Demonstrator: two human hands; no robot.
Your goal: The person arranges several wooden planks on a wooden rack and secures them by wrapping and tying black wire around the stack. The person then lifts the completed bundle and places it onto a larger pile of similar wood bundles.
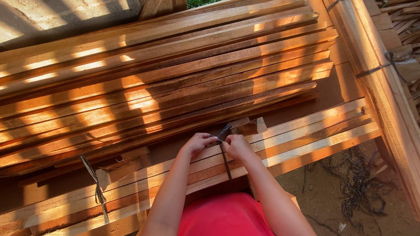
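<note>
Left hand and right hand, fingers of both clenched on the ends of a dark strap knotted between them, which wraps a bundle of wooden slats lying before the larger slat stack.

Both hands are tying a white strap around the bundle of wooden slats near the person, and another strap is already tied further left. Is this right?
Not quite: the strap is dark, not white, as the head view shows. Both hands, left and right, hold it on the bundle of wooden slats, and another tied strap sits further left.
</note>
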